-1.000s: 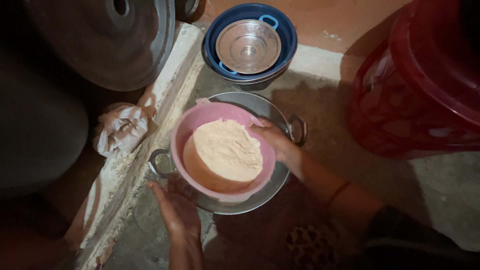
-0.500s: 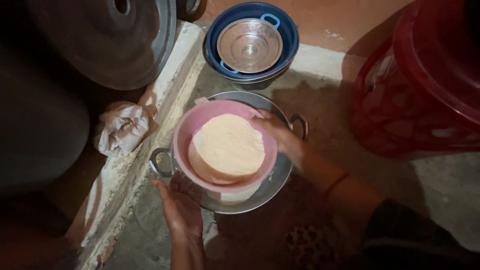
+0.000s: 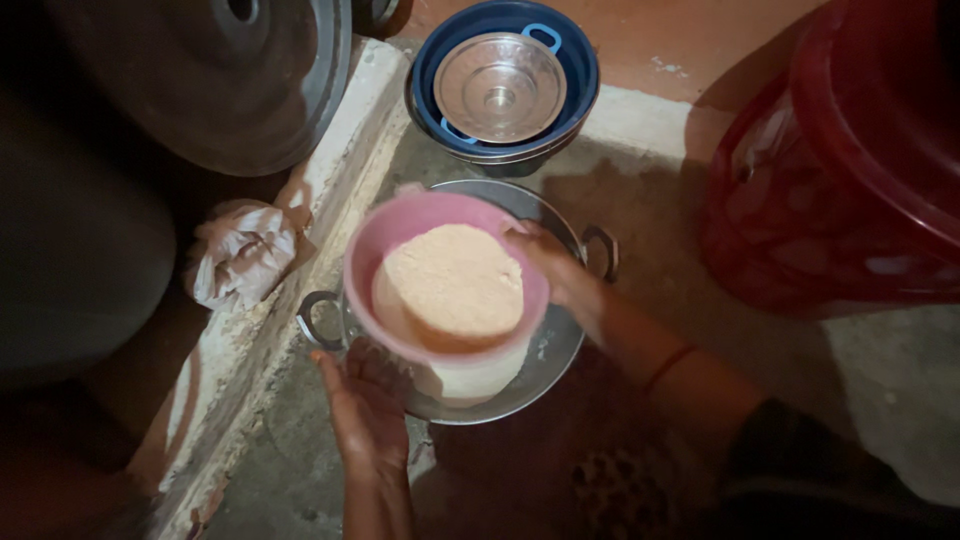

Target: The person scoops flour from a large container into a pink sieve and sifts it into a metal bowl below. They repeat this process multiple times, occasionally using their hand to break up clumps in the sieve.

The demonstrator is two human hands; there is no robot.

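Biggest thing here is the red plastic barrel [image 3: 850, 170] filling the right side, and across from it a broad round metal disc [image 3: 220, 75] leaning in the dark at upper left. Between them, up top, sits a blue tub [image 3: 575, 75] with a steel lid [image 3: 500, 87] resting inside it.

Down on the concrete floor is a wide steel pan [image 3: 560, 350] with two loop handles, and over it the person holds a pink plastic basin [image 3: 400, 235], tipped toward the near side. It has tilted further than half a second ago: the pale, round cake of mash [image 3: 455, 285] has slid lower, and its edge now bulges past the basin's lower rim toward the pan (earlier it sat wholly inside the bowl).

The right hand [image 3: 550, 262] grips the basin's far rim, fingers curled over the edge, much where it was. The left hand [image 3: 365, 405] is spread open, palm up, under the basin's lower rim; I can't tell whether it touches the basin.

A crumpled pale plastic bag [image 3: 240, 255] lies on the raised concrete ledge [image 3: 250, 370] to the left, unmoved.
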